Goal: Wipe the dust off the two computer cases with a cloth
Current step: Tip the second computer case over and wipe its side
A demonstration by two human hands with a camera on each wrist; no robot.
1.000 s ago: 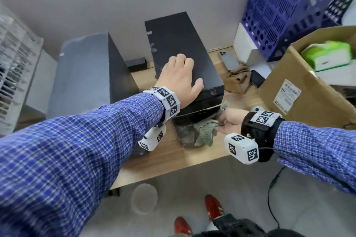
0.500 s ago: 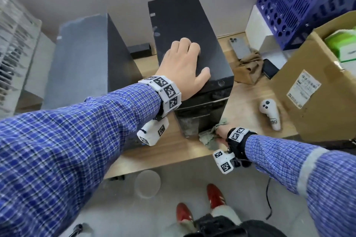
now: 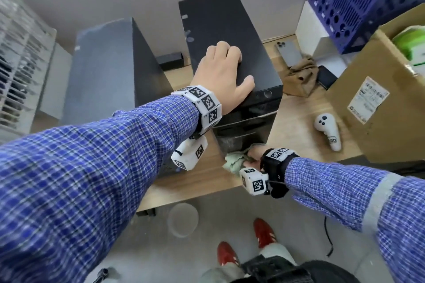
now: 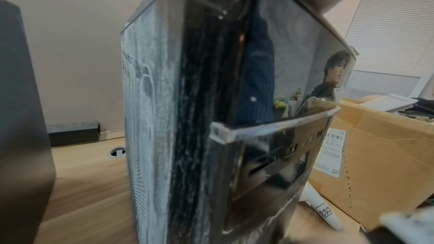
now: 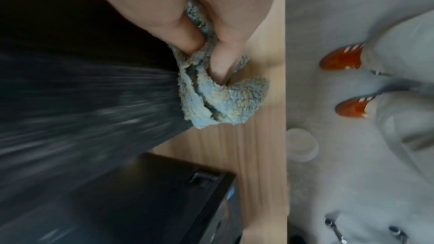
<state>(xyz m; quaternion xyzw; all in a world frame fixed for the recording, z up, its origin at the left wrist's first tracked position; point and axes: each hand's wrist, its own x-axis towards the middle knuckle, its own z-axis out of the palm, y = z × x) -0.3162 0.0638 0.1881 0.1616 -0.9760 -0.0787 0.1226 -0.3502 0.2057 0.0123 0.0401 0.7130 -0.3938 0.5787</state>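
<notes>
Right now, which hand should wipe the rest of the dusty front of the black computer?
The right hand, probably. It already grips the cloth against the black case's front near the bottom. The left hand rests flat on top, steadying it.

Wooden desk [image 3: 296, 119] carries 2 computer cases [image 3: 227, 37], cardboard box [image 3: 377, 89], phone [image 3: 288, 51], controller [image 3: 327, 132].

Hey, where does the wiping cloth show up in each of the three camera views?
Head: the cloth is low and right of centre, bunched in the right hand at the foot of the black computer case.
Left wrist: not in it; a blurred pale shape at the bottom right corner cannot be identified.
Right wrist: the cloth is centre, gripped by the fingers.
Shared landmark: the black computer case.
</notes>
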